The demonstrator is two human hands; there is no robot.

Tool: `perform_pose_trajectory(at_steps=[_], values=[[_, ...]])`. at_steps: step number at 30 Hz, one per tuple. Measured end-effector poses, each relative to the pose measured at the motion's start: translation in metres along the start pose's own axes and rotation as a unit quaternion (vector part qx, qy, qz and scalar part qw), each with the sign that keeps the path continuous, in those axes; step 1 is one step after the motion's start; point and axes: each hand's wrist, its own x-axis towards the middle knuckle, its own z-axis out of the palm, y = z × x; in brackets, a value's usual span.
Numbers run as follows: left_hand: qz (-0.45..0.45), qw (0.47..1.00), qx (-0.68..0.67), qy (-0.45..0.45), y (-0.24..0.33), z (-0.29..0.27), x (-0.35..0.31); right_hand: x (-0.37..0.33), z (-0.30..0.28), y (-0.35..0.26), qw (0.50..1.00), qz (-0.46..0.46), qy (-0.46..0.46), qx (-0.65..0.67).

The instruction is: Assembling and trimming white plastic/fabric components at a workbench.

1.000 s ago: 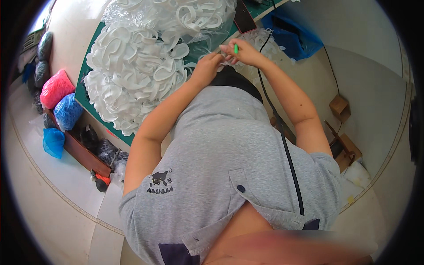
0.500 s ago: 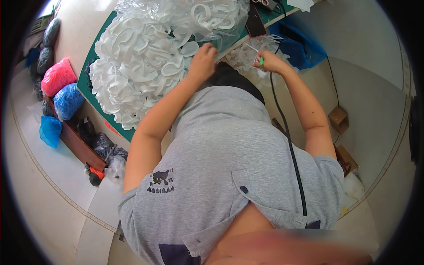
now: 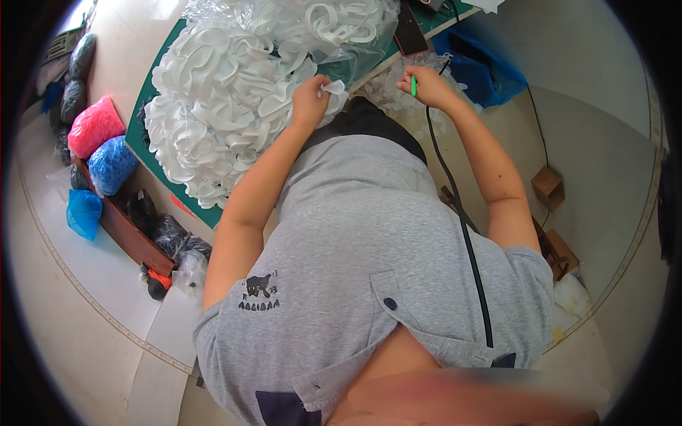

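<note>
My left hand (image 3: 310,104) is closed on a white strip (image 3: 334,87) whose free end juts toward the right, by the near edge of the green-topped table (image 3: 158,79). Beside this hand lies a big heap of white looped strips (image 3: 206,106), piled loose on the table. My right hand (image 3: 432,88) is wrapped round a slim green-handled tool (image 3: 413,85), a little to the right and apart from the strip. The tool's working end cannot be made out.
A clear plastic bag (image 3: 341,53) with more loops lies at the back. Near it are a phone (image 3: 410,34), white scraps (image 3: 387,79) below the table edge and a blue bag (image 3: 483,74). Pink (image 3: 96,128) and blue bundles (image 3: 111,165) stand left. A black cable (image 3: 447,170) hangs before me.
My left hand has drawn back slightly from the heap, and a white strip now shows in its fingers. My right hand has shifted a little up and left with the green-handled tool.
</note>
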Motion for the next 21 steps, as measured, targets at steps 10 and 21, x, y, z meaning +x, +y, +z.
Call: perform_pose_trajectory(at_steps=[10,21], values=[[-0.135,0.934,-0.331,0.009,0.035,-0.061,0.004,0.008,-0.057,-0.035,0.974,0.011,0.034,0.225],[-0.156,0.872,-0.458,0.072,0.050,-0.071,0.003,0.023,0.009,-0.103,0.928,-0.057,-0.054,0.364]])
